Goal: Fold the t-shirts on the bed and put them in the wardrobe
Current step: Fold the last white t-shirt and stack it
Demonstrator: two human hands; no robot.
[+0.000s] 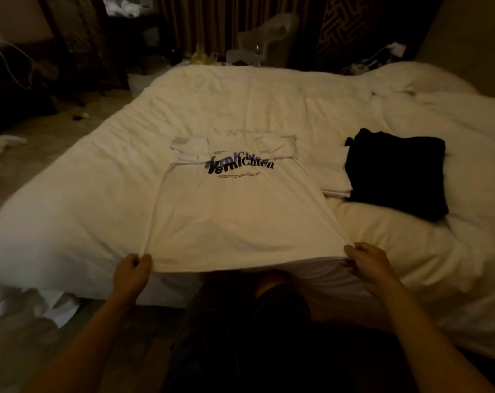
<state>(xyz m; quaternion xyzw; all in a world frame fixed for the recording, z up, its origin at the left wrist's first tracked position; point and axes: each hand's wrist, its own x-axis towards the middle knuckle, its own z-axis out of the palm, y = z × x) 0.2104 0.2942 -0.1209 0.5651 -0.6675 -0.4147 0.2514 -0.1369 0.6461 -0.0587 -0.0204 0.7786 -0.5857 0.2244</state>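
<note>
A white t-shirt (235,211) with dark printed lettering lies flat on the bed (99,171), collar away from me and both sleeves folded in across the chest. My left hand (133,272) pinches its bottom hem at the left corner. My right hand (366,263) pinches the hem at the right corner. The hem is lifted slightly off the bed's near edge. To the right lies a folded black t-shirt (396,177), partly resting on a folded white garment (332,180).
A rumpled white duvet (439,109) bunches at the right side of the bed. Dark curtains, a pale chair (269,38) and cluttered items stand beyond the far edge. White scraps (2,143) lie on the floor at the left. No wardrobe is in view.
</note>
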